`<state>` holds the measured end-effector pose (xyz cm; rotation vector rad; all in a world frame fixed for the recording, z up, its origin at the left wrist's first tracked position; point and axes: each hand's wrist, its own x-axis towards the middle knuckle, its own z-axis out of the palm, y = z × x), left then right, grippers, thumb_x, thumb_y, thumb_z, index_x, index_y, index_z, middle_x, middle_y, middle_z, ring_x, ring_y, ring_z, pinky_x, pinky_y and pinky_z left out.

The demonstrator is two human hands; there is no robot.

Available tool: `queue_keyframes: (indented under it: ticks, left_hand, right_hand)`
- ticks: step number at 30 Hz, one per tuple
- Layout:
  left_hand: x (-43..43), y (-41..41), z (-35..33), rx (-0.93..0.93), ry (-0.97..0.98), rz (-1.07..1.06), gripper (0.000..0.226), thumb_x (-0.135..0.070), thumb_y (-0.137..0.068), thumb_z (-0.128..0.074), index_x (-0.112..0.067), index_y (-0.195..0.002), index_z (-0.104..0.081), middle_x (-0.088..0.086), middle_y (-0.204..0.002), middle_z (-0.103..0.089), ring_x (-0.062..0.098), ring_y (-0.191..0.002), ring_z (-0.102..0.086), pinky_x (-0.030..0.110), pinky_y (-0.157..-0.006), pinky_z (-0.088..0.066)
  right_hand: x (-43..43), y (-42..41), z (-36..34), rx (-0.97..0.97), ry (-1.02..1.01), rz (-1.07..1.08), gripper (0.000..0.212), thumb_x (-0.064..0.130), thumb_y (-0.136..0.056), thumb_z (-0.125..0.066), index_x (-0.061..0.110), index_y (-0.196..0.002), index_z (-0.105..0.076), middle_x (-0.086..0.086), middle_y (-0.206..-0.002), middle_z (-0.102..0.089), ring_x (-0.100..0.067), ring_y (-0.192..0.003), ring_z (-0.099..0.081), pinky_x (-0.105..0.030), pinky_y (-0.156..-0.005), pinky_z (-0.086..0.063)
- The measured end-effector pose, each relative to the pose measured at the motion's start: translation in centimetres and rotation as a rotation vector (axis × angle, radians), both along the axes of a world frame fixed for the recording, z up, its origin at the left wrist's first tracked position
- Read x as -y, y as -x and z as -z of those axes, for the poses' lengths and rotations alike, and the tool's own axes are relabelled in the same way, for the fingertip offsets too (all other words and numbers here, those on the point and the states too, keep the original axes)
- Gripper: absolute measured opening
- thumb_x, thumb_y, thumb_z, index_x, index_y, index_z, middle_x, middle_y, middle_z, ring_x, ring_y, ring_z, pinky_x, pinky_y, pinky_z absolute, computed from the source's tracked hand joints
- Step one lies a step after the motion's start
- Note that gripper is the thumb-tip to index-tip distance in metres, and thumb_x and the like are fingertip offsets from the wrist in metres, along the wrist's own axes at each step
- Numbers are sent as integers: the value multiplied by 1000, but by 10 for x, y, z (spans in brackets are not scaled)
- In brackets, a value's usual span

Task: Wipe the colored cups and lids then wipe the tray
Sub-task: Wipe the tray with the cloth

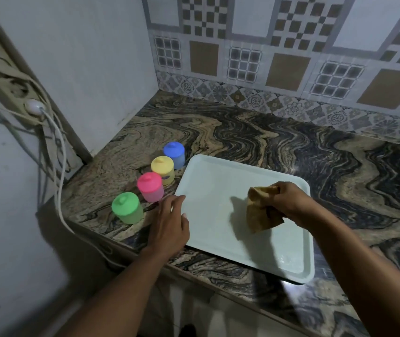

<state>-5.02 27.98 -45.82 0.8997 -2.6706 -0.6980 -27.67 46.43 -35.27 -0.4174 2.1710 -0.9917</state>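
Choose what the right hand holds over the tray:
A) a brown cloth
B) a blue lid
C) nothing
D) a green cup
A: the fingers of the right hand are curled round a crumpled brown cloth, which hangs over the pale tray.

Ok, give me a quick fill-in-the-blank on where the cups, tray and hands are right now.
1. The right hand grips a brown ____ above the tray.
2. The four lidded cups stand on the counter to the ____ of the tray.
3. The cup farthest back in the row is coloured ____.
Missing words: cloth; left; blue.
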Motion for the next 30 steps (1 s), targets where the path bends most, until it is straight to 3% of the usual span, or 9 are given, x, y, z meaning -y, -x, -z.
queue_keyframes:
  ticks: [3,6,9,13,16,18,23,27,30]
  left_hand:
    - [10,4,-1,11,0,-96,48,-9,-92,-54,-10,-140,-46,13,-134,-44,39,-119,-50,46,-89,-49]
    - [16,14,-5,18,-94,-211,38,-11,-95,-51,-12,-133,-50,14,-125,-50,41,-110,-54,48,-83,-49]
    - [25,20,-4,-12,-145,-271,29,-14,-97,-51,-12,-125,-58,14,-121,-59,40,-109,-56,46,-83,-49]
    - [28,16,7,-130,-104,-242,24,-18,-96,-54,-14,-118,-63,11,-112,-65,37,-103,-58,41,-75,-45]
    - [24,12,15,-211,-121,-258,27,-21,-98,-50,-17,-120,-64,7,-115,-64,33,-102,-59,41,-77,-50]
    - [25,12,16,-235,-144,-289,31,-20,-95,-46,-19,-119,-66,5,-116,-65,32,-104,-59,41,-80,-50]
    - [26,13,12,-278,-191,-335,41,-18,-85,-42,-18,-114,-71,5,-116,-70,30,-106,-61,39,-86,-49]
    - [28,15,14,-300,-163,-366,40,-18,-85,-43,-16,-110,-74,6,-111,-73,32,-102,-64,38,-83,-49]
    - [27,15,14,-358,-156,-374,41,-22,-85,-39,-14,-102,-75,7,-104,-76,33,-95,-66,37,-79,-50]
  right_hand:
    - [14,-2,6,89,-33,-46,20,-5,-76,-76,0,-95,-71,-27,-92,-72,-36,-78,-70,-51,-79,-61]
    - [39,-6,7,-33,-100,-100,16,4,-86,-67,10,-100,-73,-16,-92,-72,-26,-78,-67,-36,-68,-60]
    - [76,1,10,-414,-195,-133,26,23,-87,-61,18,-110,-72,-14,-99,-72,-34,-89,-67,-36,-73,-54]
    - [132,1,21,-870,-350,-280,36,15,-85,-59,8,-121,-57,-23,-108,-69,-43,-104,-62,-41,-74,-49]
    - [159,-11,53,-833,-359,-463,37,38,-87,-61,10,-110,-67,-18,-110,-68,-39,-107,-58,-40,-80,-50]
    - [156,-19,77,-808,-393,-540,53,55,-83,-45,19,-113,-69,-11,-114,-65,-35,-108,-51,-41,-85,-48]
    - [129,-32,90,-913,-196,-552,48,23,-86,-61,13,-133,-61,-13,-149,-48,-39,-130,-42,-50,-98,-45]
    - [126,-51,99,-962,-86,-676,46,16,-88,-57,18,-134,-64,-4,-142,-60,-38,-124,-54,-51,-87,-52]
    - [93,-87,102,-960,75,-806,41,25,-90,-55,23,-129,-67,2,-138,-63,-32,-118,-59,-44,-82,-52]
